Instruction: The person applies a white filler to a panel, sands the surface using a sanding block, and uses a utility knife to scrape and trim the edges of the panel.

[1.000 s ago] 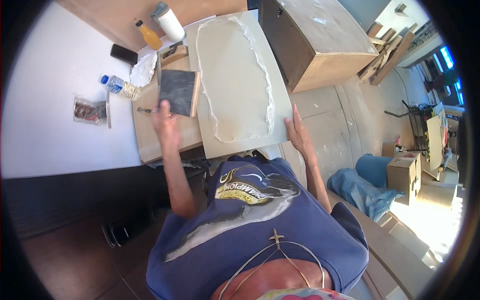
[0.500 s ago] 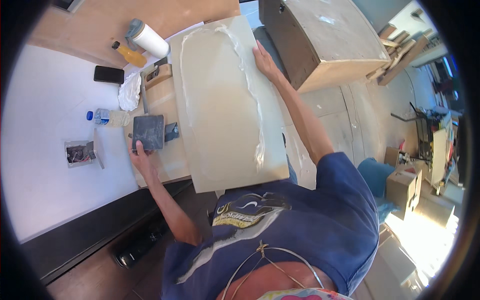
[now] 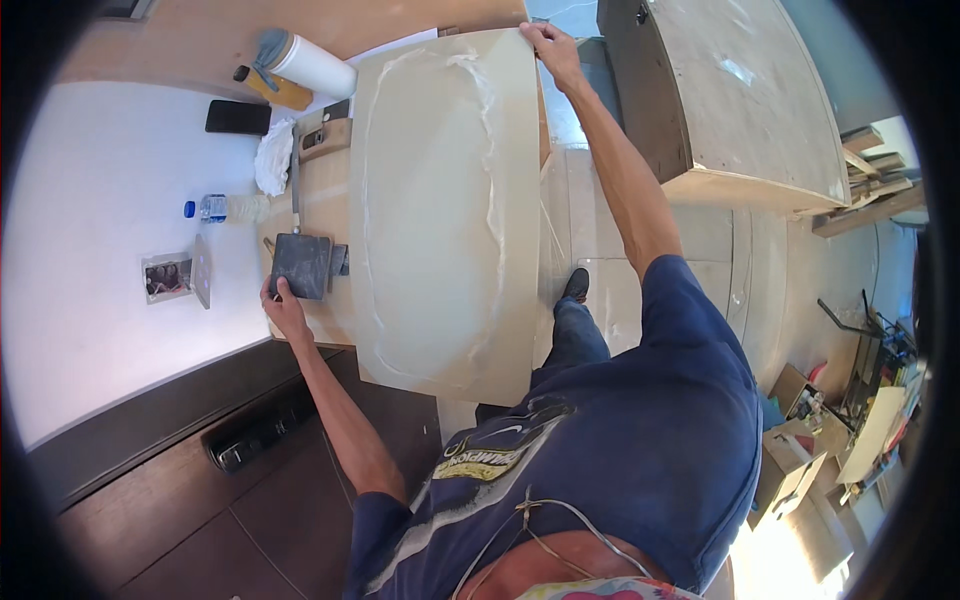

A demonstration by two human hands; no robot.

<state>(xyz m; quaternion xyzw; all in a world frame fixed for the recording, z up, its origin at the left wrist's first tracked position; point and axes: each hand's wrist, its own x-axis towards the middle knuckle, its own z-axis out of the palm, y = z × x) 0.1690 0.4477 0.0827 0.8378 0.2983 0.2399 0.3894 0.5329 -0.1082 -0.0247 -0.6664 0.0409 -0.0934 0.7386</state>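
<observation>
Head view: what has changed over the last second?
The right hand has moved from the near right edge of the pale panel to its far right corner, now gripping it. The panel reaches further toward the person. The dark square block in the left hand is nearer the person and further from the panel. The phone, clear bottle and hand plane stayed put.

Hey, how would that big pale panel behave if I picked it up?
Probably stiff: the pale panel shows no folds. Being broad, it may swing if lifted only by the corner at the right hand. Its ragged white line might smear.
</observation>
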